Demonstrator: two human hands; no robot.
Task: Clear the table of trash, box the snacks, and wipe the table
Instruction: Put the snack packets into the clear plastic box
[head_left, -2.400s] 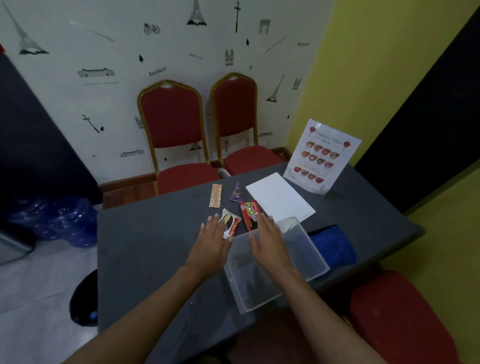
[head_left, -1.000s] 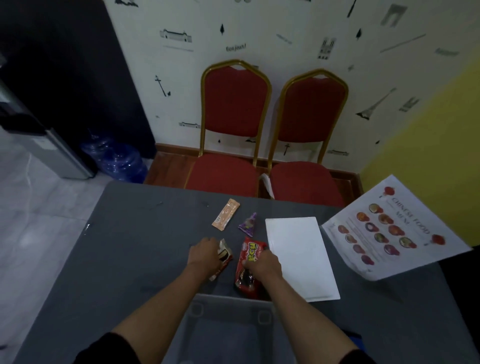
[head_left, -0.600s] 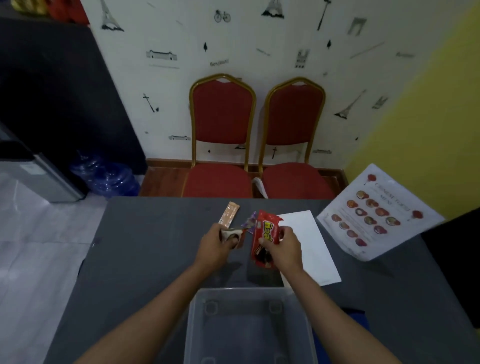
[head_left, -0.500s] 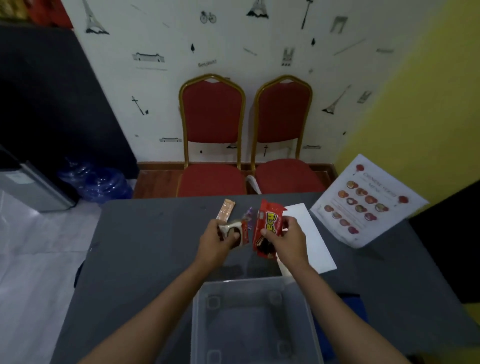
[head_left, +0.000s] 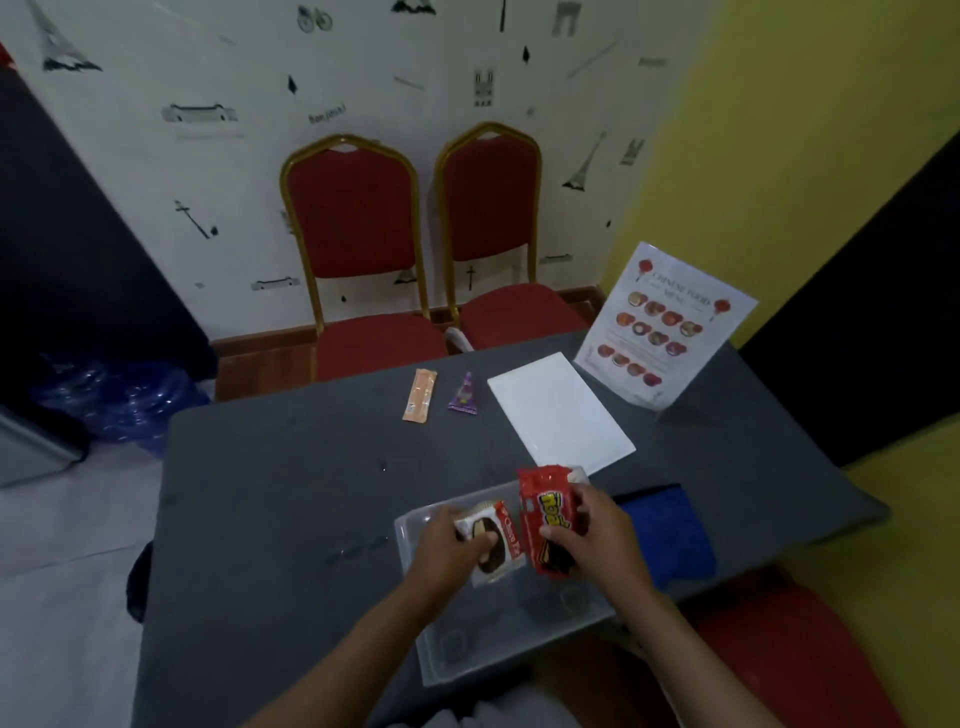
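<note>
I see the right hand (head_left: 597, 540) pinching a red snack packet (head_left: 548, 519), long axis running away from me, over the clear plastic box (head_left: 519, 639). Left hand (head_left: 441, 543) pinches a white choco pie packet (head_left: 493, 540), tilted alongside it. Both palms face inward, wrists angled over the box near the table (head_left: 285, 493) edge.

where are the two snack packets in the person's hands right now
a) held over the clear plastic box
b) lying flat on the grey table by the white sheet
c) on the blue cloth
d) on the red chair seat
a: the left hand grips the white snack packet and the right hand the red snack packet, both above the clear plastic box.
</note>
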